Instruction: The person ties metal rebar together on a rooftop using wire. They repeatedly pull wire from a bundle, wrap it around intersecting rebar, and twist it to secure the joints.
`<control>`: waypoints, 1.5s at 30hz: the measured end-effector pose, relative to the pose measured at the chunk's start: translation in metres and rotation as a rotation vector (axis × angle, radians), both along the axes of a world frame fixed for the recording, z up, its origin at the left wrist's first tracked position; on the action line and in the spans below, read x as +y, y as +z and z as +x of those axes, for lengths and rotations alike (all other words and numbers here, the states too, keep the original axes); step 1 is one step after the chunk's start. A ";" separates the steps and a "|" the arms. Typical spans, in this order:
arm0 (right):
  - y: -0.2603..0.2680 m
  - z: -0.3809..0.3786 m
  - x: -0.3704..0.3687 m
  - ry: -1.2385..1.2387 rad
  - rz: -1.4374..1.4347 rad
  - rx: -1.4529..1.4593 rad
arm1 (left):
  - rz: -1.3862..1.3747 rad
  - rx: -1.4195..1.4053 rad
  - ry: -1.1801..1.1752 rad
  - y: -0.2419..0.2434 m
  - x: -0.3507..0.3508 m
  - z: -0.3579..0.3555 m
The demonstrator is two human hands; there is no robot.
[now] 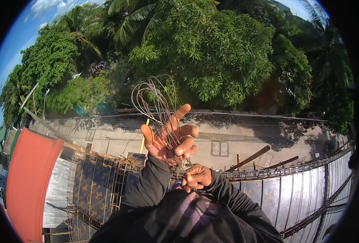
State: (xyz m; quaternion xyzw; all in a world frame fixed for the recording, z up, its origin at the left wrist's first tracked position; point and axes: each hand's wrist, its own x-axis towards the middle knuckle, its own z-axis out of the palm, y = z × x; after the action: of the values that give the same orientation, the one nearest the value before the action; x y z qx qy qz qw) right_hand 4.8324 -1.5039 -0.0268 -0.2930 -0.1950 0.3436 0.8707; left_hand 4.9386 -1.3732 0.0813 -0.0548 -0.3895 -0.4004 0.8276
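Observation:
A looped bundle of thin steel wire (158,104) rises above my left hand (170,141), its loops standing up against the trees. The strands run down across my upturned palm. My thumb and index finger are spread, while the other fingers curl around the strands. Lower down, close to my chest, my right hand (198,177) pinches the bottom end of the wire between thumb and fingers. Both forearms are in dark long sleeves (150,183). Where the strands end inside my right hand is hidden.
Just beyond my hands runs a rebar cage (267,173) along the edge, high above a concrete road (179,133). Dark plywood panels (89,185) and a red sheet (30,185) lie left. Steel pipes (249,158) jut outward at right. Overhead cables (243,114) cross beyond.

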 end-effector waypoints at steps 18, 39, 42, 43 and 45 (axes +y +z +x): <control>0.140 -0.058 -0.116 -1.372 -1.556 -0.721 | 1.308 -1.117 1.549 -0.079 0.092 0.082; 0.089 -0.038 -0.089 -1.472 -1.795 -0.698 | 1.540 -0.571 1.461 -0.050 0.045 0.041; 0.104 -0.019 -0.078 -1.610 -1.972 -0.988 | 1.520 -0.588 1.418 -0.054 0.035 0.027; 0.110 -0.012 -0.074 -1.593 -2.026 -1.033 | 1.508 -0.601 1.422 -0.056 0.031 0.024; 0.116 0.002 -0.060 -1.435 -2.092 -1.091 | 1.544 -0.688 1.403 -0.060 0.026 0.016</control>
State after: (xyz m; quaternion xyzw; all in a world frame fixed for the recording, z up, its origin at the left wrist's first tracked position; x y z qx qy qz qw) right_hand 4.8344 -1.5641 0.0892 -0.9358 0.0304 -0.3480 0.0462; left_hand 4.9543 -1.3469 0.0215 0.8261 -0.1887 0.0294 0.5301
